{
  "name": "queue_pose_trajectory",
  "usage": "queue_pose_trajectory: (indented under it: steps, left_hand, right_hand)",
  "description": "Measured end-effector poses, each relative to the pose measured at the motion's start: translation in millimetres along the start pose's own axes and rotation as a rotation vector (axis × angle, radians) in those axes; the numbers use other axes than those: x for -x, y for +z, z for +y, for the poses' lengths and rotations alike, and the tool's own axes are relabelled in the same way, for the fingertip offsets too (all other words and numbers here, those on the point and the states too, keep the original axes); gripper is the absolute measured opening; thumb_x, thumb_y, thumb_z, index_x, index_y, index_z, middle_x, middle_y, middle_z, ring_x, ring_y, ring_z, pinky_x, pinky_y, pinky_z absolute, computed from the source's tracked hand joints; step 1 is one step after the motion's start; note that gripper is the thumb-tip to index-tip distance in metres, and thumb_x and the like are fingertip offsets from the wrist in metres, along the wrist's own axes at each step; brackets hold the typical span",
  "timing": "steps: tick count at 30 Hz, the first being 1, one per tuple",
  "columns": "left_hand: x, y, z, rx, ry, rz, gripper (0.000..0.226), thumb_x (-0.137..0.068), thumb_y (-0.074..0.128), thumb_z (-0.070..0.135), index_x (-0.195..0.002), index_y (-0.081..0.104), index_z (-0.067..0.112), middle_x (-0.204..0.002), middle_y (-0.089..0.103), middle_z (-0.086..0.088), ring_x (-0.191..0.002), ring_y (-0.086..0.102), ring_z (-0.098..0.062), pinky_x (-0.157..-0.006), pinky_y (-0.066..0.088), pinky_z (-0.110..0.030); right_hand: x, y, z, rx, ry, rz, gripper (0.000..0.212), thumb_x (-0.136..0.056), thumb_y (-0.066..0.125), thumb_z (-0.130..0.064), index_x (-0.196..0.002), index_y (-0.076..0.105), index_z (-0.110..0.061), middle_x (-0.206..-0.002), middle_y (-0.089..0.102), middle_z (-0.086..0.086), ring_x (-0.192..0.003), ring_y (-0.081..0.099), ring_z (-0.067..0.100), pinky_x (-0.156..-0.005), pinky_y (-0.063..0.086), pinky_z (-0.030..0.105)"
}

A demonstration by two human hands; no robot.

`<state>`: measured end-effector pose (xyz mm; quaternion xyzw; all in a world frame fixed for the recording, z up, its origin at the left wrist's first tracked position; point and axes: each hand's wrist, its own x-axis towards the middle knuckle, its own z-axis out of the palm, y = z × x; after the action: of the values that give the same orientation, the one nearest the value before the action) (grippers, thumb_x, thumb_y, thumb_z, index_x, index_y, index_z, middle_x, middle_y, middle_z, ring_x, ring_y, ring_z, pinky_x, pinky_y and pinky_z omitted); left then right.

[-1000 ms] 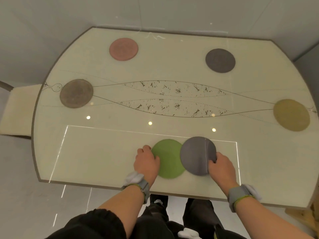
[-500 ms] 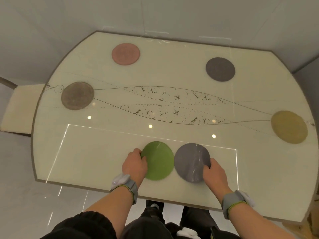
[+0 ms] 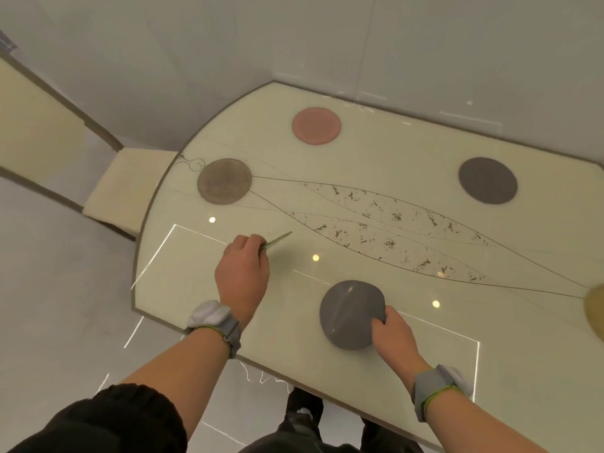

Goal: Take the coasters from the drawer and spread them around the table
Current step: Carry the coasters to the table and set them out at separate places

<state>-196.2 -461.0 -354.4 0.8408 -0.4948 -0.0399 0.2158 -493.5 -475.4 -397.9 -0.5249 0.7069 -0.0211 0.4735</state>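
My left hand (image 3: pixel 243 273) grips a green coaster (image 3: pixel 277 240), lifted off the table and seen edge-on, above the near-left part of the cream table (image 3: pixel 376 158). My right hand (image 3: pixel 395 335) pinches the near edge of a grey coaster (image 3: pixel 348 313) that lies near the table's front edge. A brown coaster (image 3: pixel 225 181) lies at the left, a pink coaster (image 3: pixel 316 125) at the far left, a dark grey coaster (image 3: pixel 487 180) at the far right. A mustard coaster (image 3: pixel 595 310) is cut off by the right edge of the view. No drawer is in view.
A cream cushioned bench (image 3: pixel 124 188) stands left of the table against the wall. The table's far edge meets a grey wall. My dark-trousered legs (image 3: pixel 304 420) show below the table's front edge.
My left hand has lifted the green coaster off the table and carried it left and away from the grey one. The view has swung left. My right hand still holds the grey coaster.
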Motion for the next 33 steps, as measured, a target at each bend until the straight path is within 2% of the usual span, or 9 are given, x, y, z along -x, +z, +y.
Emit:
queue_pose_trajectory:
  steps: [4,10,17,20,22,24,27,30,33]
  left_hand:
    - [24.8,23.2,-11.4,-0.094,0.095,-0.113,0.005,-0.087,0.069,0.011,-0.091,0.067,0.013,-0.090,0.065,-0.008,-0.075,0.059,-0.031,-0.051,0.045,-0.036]
    - [73.2,61.0,-14.4,-0.109,0.098,-0.412,0.005,-0.086,0.068,0.010,-0.088,0.066,0.014,-0.084,0.065,-0.006,-0.069,0.061,-0.028,-0.050,0.029,-0.031]
    - [85.9,78.5,-12.7,-0.175,0.162,-0.518,0.017,-0.077,0.078,0.027,-0.084,0.067,0.015,-0.082,0.062,-0.008,-0.070,0.060,-0.030,-0.053,0.033,-0.032]
    - [94.4,89.0,11.4,-0.200,0.207,-0.542,0.021,-0.070,0.082,0.022,-0.086,0.071,0.015,-0.083,0.062,-0.008,-0.067,0.058,-0.029,-0.052,0.031,-0.032]
    - [102.8,96.2,34.7,-0.222,0.230,-0.581,0.027,-0.073,0.078,0.027,-0.098,0.073,0.018,-0.095,0.065,-0.009,-0.077,0.061,-0.030,-0.056,0.039,-0.033]
    - [112.9,98.6,60.9,-0.254,0.230,-0.619,0.040,-0.079,0.069,0.037,-0.116,0.068,0.023,-0.116,0.065,-0.009,-0.096,0.062,-0.031,-0.071,0.046,-0.038]
    - [129.5,104.4,91.0,-0.363,0.194,-0.715,0.070,-0.086,0.056,0.059,-0.149,0.039,0.033,-0.154,0.039,-0.015,-0.133,0.044,-0.038,-0.099,0.044,-0.048]
    - [140.2,111.5,105.3,-0.476,0.146,-0.784,0.100,-0.084,0.052,0.077,-0.162,0.006,0.034,-0.168,0.006,-0.024,-0.152,0.017,-0.048,-0.117,0.033,-0.054]
    - [143.1,114.0,104.1,-0.547,0.145,-0.769,0.112,-0.081,0.055,0.081,-0.163,-0.002,0.031,-0.168,-0.001,-0.028,-0.154,0.013,-0.049,-0.120,0.031,-0.056]
  right_hand:
    - [4.4,16.3,-3.0,0.017,-0.012,-0.027,0.016,-0.100,0.045,-0.019,-0.107,0.060,-0.019,-0.096,0.066,-0.001,-0.084,0.061,0.017,-0.069,0.046,0.034]
    - [6.2,11.9,14.9,0.073,0.038,0.036,0.016,-0.096,0.050,-0.020,-0.096,0.065,-0.015,-0.083,0.073,0.008,-0.079,0.070,0.029,-0.073,0.051,0.036]
    - [14.9,-40.0,33.5,0.110,0.031,0.292,0.026,-0.102,0.043,-0.019,-0.086,0.061,-0.011,-0.081,0.066,0.009,-0.073,0.060,0.027,-0.064,0.044,0.039]
    - [7.4,-84.1,42.7,0.147,0.018,0.463,0.024,-0.103,0.044,-0.017,-0.098,0.066,-0.008,-0.087,0.068,0.009,-0.075,0.058,0.029,-0.065,0.043,0.037]
    - [-0.7,-114.9,51.3,0.208,-0.014,0.587,0.028,-0.103,0.044,-0.019,-0.110,0.070,-0.010,-0.097,0.070,0.013,-0.083,0.063,0.035,-0.071,0.048,0.038]
    - [-5.9,-141.6,59.4,0.292,-0.061,0.708,0.030,-0.102,0.046,-0.020,-0.116,0.072,-0.012,-0.105,0.071,0.016,-0.088,0.066,0.040,-0.076,0.053,0.043]
    - [-5.4,-163.8,76.4,0.429,-0.130,0.821,0.029,-0.100,0.052,-0.018,-0.118,0.075,-0.015,-0.107,0.072,0.014,-0.091,0.066,0.041,-0.078,0.051,0.045]
    - [-2.9,-160.9,104.7,0.529,-0.185,0.813,0.028,-0.095,0.062,-0.015,-0.118,0.078,-0.019,-0.104,0.072,0.011,-0.087,0.064,0.039,-0.075,0.045,0.043]
    - [1.0,-135.1,135.9,0.644,-0.214,0.658,0.028,-0.087,0.071,-0.013,-0.111,0.080,-0.022,-0.101,0.072,0.008,-0.084,0.065,0.037,-0.073,0.046,0.041]
